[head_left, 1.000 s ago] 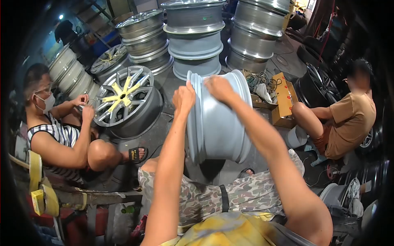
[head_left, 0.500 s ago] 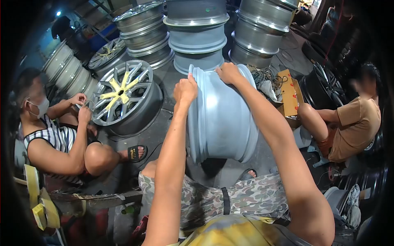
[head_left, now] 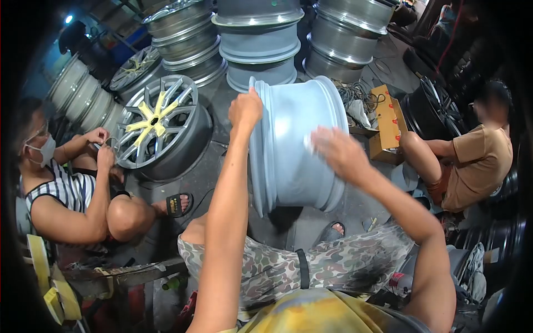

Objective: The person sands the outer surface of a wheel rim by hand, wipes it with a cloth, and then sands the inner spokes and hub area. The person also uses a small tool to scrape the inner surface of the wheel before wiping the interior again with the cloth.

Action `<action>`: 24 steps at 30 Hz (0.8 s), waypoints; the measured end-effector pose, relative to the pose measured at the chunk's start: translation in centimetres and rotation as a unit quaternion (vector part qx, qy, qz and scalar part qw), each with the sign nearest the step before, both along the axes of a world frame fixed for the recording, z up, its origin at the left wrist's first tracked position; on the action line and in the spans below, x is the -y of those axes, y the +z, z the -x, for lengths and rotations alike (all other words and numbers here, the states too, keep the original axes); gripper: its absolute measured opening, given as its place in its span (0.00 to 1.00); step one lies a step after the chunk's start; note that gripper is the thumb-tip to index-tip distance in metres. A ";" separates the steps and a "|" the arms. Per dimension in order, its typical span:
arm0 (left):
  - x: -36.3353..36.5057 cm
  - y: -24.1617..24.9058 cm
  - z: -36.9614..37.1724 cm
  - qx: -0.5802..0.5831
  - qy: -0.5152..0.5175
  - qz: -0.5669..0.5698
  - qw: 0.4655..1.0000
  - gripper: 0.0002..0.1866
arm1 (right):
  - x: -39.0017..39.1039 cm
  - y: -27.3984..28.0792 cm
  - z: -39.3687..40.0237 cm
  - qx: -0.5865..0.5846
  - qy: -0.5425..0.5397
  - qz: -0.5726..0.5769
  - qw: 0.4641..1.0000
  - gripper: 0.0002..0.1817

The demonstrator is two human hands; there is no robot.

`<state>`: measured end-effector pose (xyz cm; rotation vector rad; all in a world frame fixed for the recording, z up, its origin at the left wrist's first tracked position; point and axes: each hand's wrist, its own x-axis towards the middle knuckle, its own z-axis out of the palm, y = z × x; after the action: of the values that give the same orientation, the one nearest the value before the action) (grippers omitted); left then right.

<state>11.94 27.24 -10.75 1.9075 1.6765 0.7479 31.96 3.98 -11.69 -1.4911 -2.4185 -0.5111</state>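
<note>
A light blue-grey wheel rim [head_left: 294, 150] rests on the floor between my legs, its barrel facing me. My left hand [head_left: 246, 111] is closed round the rim's upper left edge. Over the right part of the barrel is my right hand [head_left: 338, 152], blurred by motion, with a small white thing [head_left: 308, 144] at its fingertips. The white thing lies against the barrel's surface; what it is cannot be made out.
Stacked rims [head_left: 260, 47] stand behind. A spoked wheel with yellow tape [head_left: 161, 122] leans at left beside a seated person in a striped top [head_left: 66, 191]. At right are a cardboard box [head_left: 387, 125], coiled cable [head_left: 355, 95] and another seated person [head_left: 483, 161].
My right hand has left the rim's top edge and come down and toward me over the barrel. The white thing now shows. My left hand stays on the left edge.
</note>
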 end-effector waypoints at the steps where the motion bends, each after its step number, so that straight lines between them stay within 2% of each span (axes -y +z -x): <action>1: 1.1 0.2 0.6 0.004 -0.009 0.001 1.000 0.34 | -3.2 1.6 -0.7 -0.051 -0.049 0.017 0.997 0.19; 2: 2.1 0.2 1.0 0.006 -0.019 0.003 1.000 0.34 | -6.5 2.9 -1.5 -0.102 -0.100 0.036 0.989 0.18; 4: 3.3 0.4 1.8 0.004 -0.016 0.000 1.000 0.34 | -13.7 5.5 -3.3 -0.129 -0.188 0.136 0.964 0.19; 5: 3.5 0.6 2.2 0.006 -0.010 0.001 1.000 0.34 | -17.6 4.2 -5.5 -0.118 -0.202 0.138 0.962 0.19; 7: 2.6 0.4 2.3 -0.007 -0.003 -0.004 1.000 0.34 | -19.3 3.8 -5.0 -0.109 -0.213 0.138 0.961 0.19; 9: 1.8 0.3 1.6 -0.017 -0.012 -0.004 1.000 0.34 | -17.1 2.3 -4.2 -0.085 -0.234 0.036 0.968 0.18; 11: 0.8 0.4 0.8 -0.014 -0.002 -0.006 1.000 0.34 | -9.3 1.6 -1.4 -0.042 -0.192 -0.140 0.971 0.15; 14: -0.5 0.3 -0.2 -0.003 0.006 -0.007 1.000 0.33 | 3.1 -1.0 3.7 -0.083 -0.241 -0.160 0.954 0.18; 17: 0.3 0.4 -0.1 -0.002 0.016 0.008 1.000 0.36 | 7.1 -2.9 3.5 -0.061 -0.257 -0.114 0.958 0.20; 19: 2.2 -0.3 0.7 0.005 0.009 -0.013 1.000 0.36 | 5.3 0.3 2.2 -0.020 -0.218 -0.106 0.970 0.24; 21: 5.4 -0.7 2.3 0.023 0.003 -0.052 0.998 0.37 | 0.7 3.0 0.2 0.013 -0.223 -0.087 0.971 0.20; 22: 7.7 -0.6 3.1 0.029 -0.003 -0.067 0.997 0.37 | -2.5 3.8 -1.1 0.002 -0.241 -0.062 0.969 0.12; 24: 11.7 -1.1 4.5 0.036 0.000 -0.089 0.995 0.35 | -9.8 5.3 -4.2 -0.007 -0.310 0.097 0.946 0.15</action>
<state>7.48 15.49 -11.84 1.9741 1.6120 0.9840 36.17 13.77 -6.42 -2.3412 -1.9936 -0.3754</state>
